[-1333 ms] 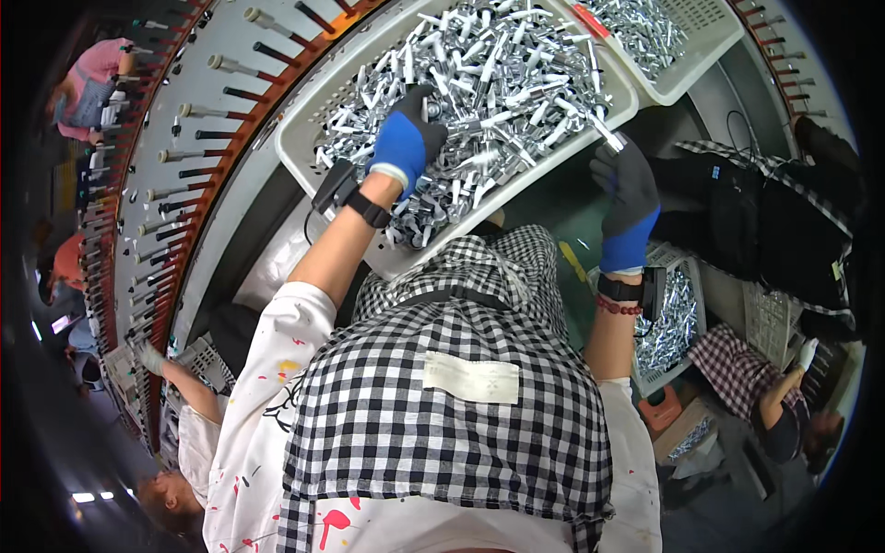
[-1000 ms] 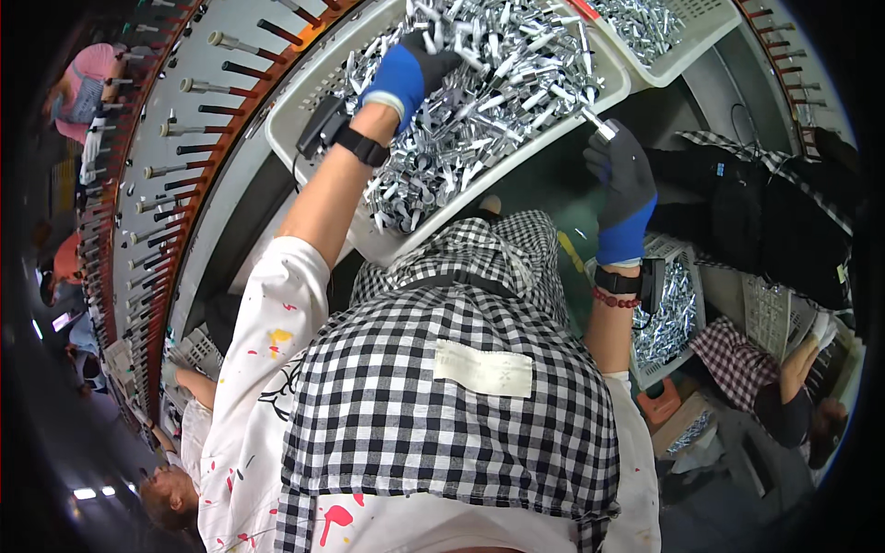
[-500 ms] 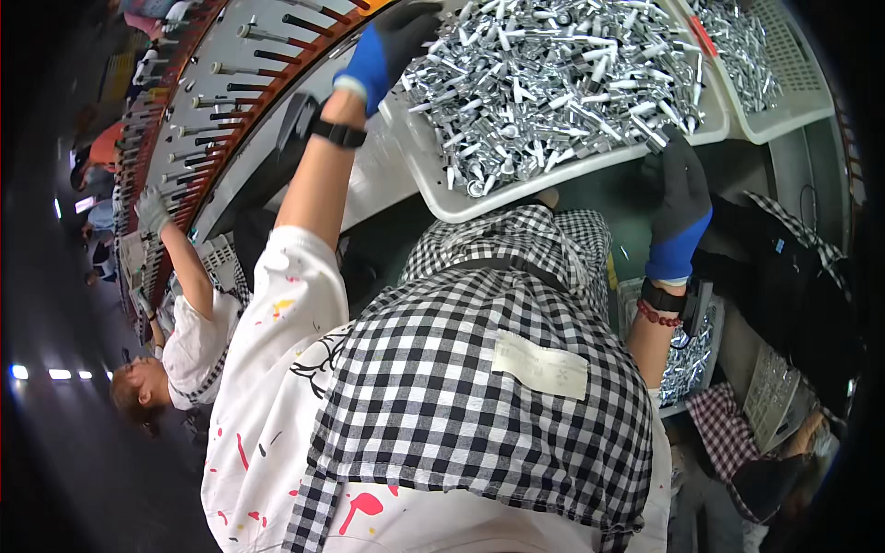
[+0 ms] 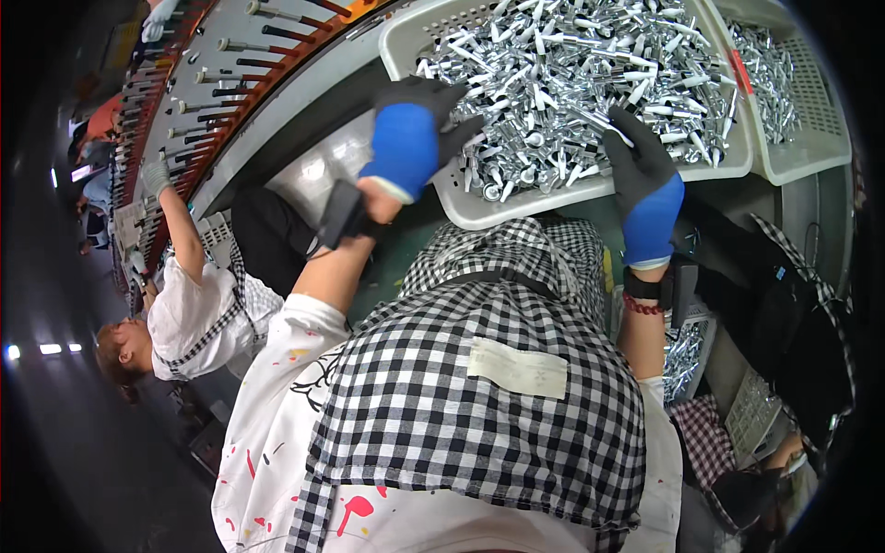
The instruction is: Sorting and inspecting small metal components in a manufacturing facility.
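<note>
A pale plastic crate [image 4: 479, 214] holds a heap of small silver tubes with white tips [image 4: 553, 83]. Over its near left edge is my left hand [image 4: 415, 138], in a black and blue glove. Its thumb and fingers are apart with nothing seen between them. My right hand [image 4: 645, 184], gloved alike, is at the crate's near right part. Between its thumb and fingers is a slim silver tube [image 4: 604, 123], lying just above the heap and pointing left.
A second crate [image 4: 816, 152] with similar parts adjoins on the right. At upper left, a rack [image 4: 267, 78] bears rows of upright rods. Another person [image 4: 198, 304] works beside it at left. A lower crate [image 4: 687, 355] of silver parts stands beyond my right forearm.
My left hand has come back from the crate's far left side toward me and spread its fingers. My right hand has shifted left over the heap with the silver tube.
</note>
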`<control>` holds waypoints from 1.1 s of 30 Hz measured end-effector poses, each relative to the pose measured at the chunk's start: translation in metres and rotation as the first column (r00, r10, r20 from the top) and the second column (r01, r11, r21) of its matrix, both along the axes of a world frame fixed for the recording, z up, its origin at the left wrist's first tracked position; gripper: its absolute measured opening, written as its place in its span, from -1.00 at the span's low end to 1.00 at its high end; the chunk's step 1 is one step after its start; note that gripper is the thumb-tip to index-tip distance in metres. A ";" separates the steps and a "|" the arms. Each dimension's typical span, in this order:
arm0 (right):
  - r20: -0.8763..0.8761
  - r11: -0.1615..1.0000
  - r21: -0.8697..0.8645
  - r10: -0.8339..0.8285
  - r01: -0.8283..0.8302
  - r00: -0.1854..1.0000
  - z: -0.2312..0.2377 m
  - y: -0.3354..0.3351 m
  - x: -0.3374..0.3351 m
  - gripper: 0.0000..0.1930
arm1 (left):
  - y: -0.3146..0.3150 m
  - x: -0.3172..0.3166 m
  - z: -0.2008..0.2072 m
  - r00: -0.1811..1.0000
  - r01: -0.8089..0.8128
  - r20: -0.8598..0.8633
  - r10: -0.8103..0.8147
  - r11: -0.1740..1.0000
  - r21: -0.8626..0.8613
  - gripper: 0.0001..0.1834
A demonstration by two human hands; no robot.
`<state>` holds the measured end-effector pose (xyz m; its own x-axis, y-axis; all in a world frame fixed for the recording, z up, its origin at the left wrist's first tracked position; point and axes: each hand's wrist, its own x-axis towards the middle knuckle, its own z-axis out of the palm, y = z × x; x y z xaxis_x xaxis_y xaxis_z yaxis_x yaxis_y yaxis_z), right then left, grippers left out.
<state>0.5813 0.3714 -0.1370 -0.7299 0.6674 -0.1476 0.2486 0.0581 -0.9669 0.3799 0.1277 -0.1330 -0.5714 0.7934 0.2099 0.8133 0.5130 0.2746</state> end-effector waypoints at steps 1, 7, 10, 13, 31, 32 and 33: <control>0.038 0.999 0.031 0.004 -0.006 0.999 -0.001 -0.001 -0.001 -0.58 | 0.015 0.007 -0.002 0.998 0.029 0.052 -0.026 0.998 -0.055 -0.61; -0.125 0.999 0.039 0.007 -0.002 0.992 0.009 0.001 0.005 -0.58 | 0.039 -0.006 -0.079 0.998 0.007 0.065 0.009 0.970 -0.243 -0.61; -0.171 0.995 -0.095 -0.030 0.013 0.985 0.018 0.000 0.012 -0.55 | 0.028 -0.004 -0.039 0.901 -0.087 0.418 0.117 0.992 -0.091 -0.58; -0.223 0.875 -0.481 -0.189 0.060 0.956 0.019 -0.006 0.008 -0.54 | 0.016 0.007 -0.017 0.566 -0.235 0.808 0.165 0.971 -0.033 -0.52; -0.207 0.830 -0.557 -0.104 -0.030 0.973 0.026 -0.005 -0.011 -0.42 | 0.017 0.040 0.024 -0.029 -0.349 0.966 -0.255 0.909 0.229 -0.30; -0.210 0.821 -0.569 -0.100 -0.038 0.973 0.025 -0.005 -0.008 -0.41 | 0.015 0.039 0.019 -0.086 -0.360 0.950 -0.301 0.898 0.252 -0.28; -0.212 0.812 -0.582 -0.097 -0.046 0.973 0.024 -0.005 -0.005 -0.41 | 0.013 0.039 0.014 -0.091 -0.359 0.949 -0.303 0.898 0.253 -0.28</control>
